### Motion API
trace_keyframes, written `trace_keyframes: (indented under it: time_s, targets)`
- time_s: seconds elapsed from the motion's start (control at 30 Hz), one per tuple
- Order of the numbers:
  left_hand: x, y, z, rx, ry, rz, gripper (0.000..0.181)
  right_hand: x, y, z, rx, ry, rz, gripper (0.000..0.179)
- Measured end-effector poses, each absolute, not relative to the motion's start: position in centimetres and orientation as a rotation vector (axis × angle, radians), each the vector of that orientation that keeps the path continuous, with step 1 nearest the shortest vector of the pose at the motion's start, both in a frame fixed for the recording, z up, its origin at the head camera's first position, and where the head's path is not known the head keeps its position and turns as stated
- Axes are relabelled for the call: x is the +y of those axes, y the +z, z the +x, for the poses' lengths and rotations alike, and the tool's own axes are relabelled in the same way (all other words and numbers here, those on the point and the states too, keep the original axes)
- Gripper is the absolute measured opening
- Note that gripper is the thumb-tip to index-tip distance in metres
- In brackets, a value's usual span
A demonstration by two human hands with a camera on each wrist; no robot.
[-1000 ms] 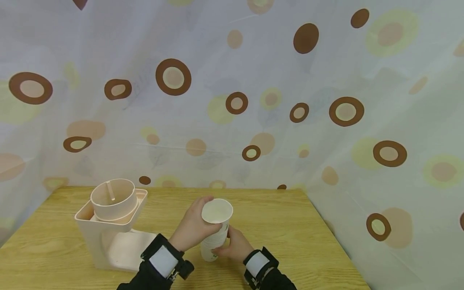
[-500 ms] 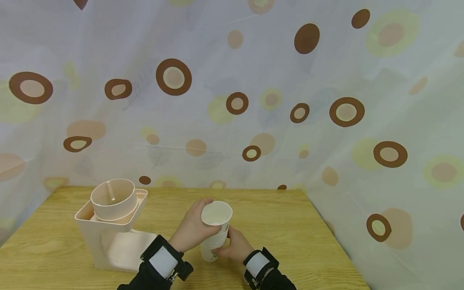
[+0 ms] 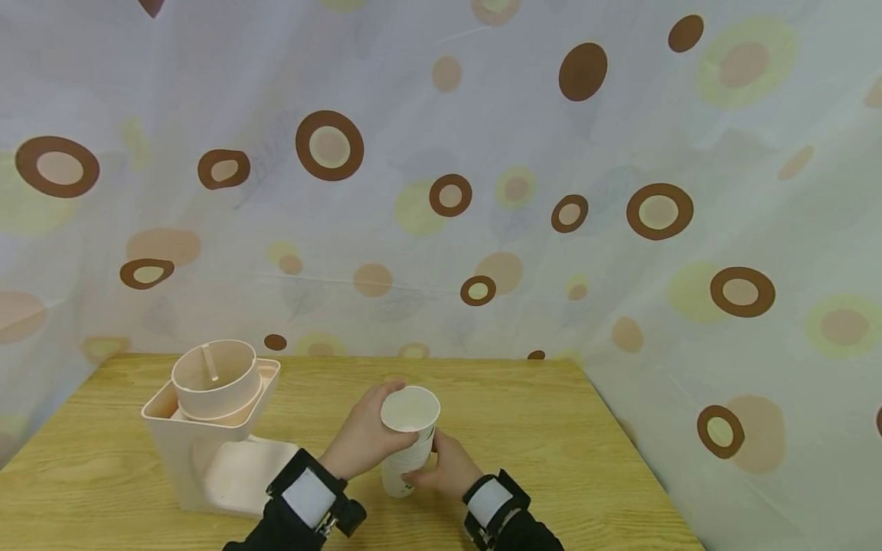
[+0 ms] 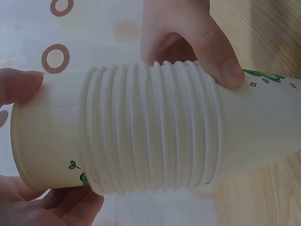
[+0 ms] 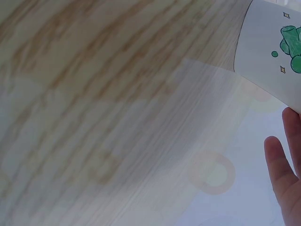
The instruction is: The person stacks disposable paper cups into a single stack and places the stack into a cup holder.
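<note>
A stack of white paper cups point(image 3: 406, 461) stands tilted between my hands, its open top facing up. My left hand point(image 3: 367, 428) grips the top cup point(image 4: 49, 134), which sticks out beyond the row of rims. Lower down, my right hand point(image 3: 449, 467) holds the stack, its thumb point(image 4: 231, 74) just past the last rim in the left wrist view. Several rims are packed close together there. Green printing shows on the lowest cup point(image 5: 265, 56) in the right wrist view, with two of my fingertips beneath it.
Left of my hands a cream plastic holder point(image 3: 172, 459) stands on the wooden table point(image 3: 544, 436), with a round open tube point(image 3: 223, 402) at its top. Behind the table hangs a spotted curtain point(image 3: 386, 229).
My left hand and the top cup have come down slightly toward the rest of the stack. My right hand has kept its place.
</note>
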State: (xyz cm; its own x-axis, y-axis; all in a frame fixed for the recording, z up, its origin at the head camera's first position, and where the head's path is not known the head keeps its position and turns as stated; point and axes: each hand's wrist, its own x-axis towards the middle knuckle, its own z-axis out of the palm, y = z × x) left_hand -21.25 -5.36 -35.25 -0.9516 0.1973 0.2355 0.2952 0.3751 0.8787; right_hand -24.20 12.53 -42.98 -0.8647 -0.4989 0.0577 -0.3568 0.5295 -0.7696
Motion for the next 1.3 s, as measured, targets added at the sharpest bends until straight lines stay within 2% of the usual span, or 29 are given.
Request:
trace_keyframes:
  time_s: [1.3]
  targets:
    - [-5.37,-36.04,-21.37,-2.594,-1.582,-0.411,0.073,12.57,-43.08,-24.32,2.617,-1.218,-0.744,0.065]
